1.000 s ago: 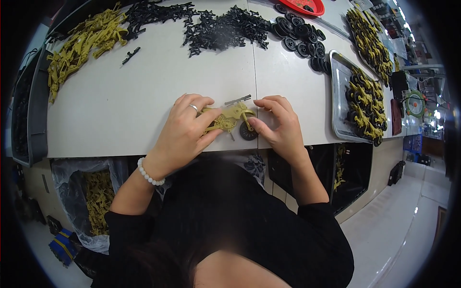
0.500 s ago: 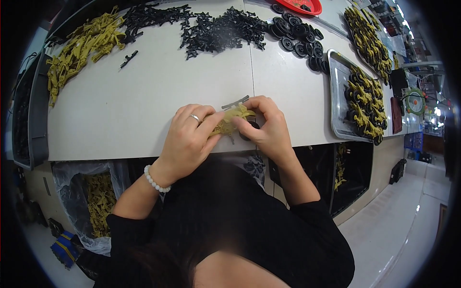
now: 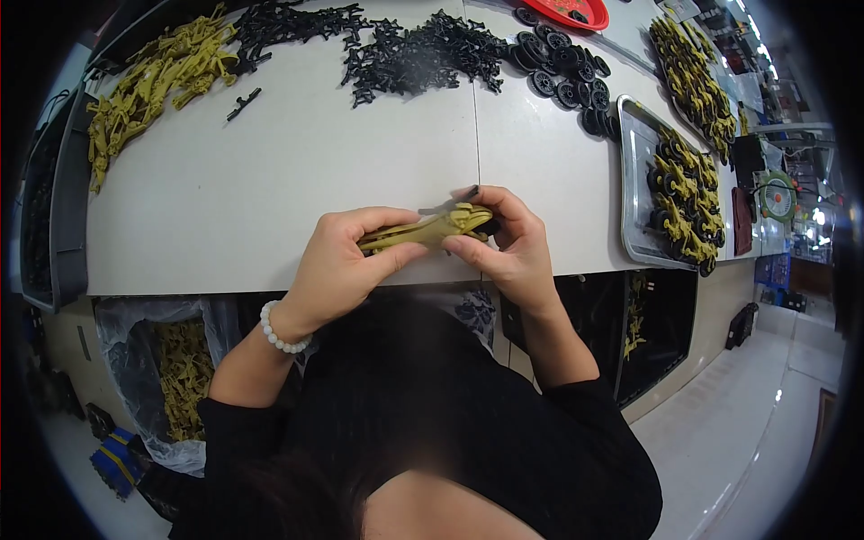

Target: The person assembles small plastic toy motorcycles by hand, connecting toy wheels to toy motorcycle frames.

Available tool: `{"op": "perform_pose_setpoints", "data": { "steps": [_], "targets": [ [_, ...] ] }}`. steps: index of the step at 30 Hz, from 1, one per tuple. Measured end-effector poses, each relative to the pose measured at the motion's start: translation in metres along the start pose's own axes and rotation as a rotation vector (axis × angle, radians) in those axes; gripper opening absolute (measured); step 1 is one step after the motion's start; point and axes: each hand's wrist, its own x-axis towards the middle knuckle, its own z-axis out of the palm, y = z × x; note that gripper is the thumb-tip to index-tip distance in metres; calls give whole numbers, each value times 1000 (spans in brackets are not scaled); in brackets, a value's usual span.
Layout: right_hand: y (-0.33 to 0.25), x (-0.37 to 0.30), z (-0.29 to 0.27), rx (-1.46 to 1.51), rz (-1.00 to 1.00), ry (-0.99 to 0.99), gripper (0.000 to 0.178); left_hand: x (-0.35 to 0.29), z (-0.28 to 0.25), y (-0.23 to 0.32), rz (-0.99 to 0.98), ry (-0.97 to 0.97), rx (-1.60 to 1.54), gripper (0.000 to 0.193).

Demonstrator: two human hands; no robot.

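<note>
Close to the table's front edge, both hands grip one yellow-green plastic toy part (image 3: pixel 418 233). My left hand (image 3: pixel 346 256) pinches its long, narrow end between thumb and fingers. Around the thicker end on the right, my right hand (image 3: pixel 513 245) is closed, thumb in front and fingers behind. A black piece (image 3: pixel 490 228), partly hidden, shows between the part and my right palm. Beside my right fingertips a dark bar-shaped piece (image 3: pixel 466 194) sticks out behind the part; I cannot tell whether it is attached.
Yellow parts (image 3: pixel 162 81) lie heaped at the far left, beside small black parts (image 3: pixel 423 56). Black wheels (image 3: pixel 562 67) are piled far right, near a red tray (image 3: pixel 589 13). A metal tray (image 3: pixel 636 236) holds wheeled yellow assemblies. Below the table stands a plastic-lined bin (image 3: pixel 135 360).
The yellow part has turned, and its long end now points left. My left hand has shifted from on top of it to its left end; the right hand keeps its hold.
</note>
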Motion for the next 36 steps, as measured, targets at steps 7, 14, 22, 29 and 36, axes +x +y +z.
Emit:
{"op": "perform_pose_setpoints", "data": {
  "steps": [7,14,22,29,36],
  "targets": [
    [-2,2,-9,-229,-136,-65,39,-1,2,4,180,4,174,32],
    [-3,-2,-3,-24,45,-8,42,-3,1,4,382,-6,458,38],
    [-8,-1,-6,-74,78,-33,45,-4,6,9,134,-23,142,31],
    [-4,-3,-8,-61,59,-21,43,-5,8,5,21,-35,-49,32],
    [-9,-3,-8,-122,-28,-53,42,-10,13,-4,33,48,-61,33]
  ]
}}
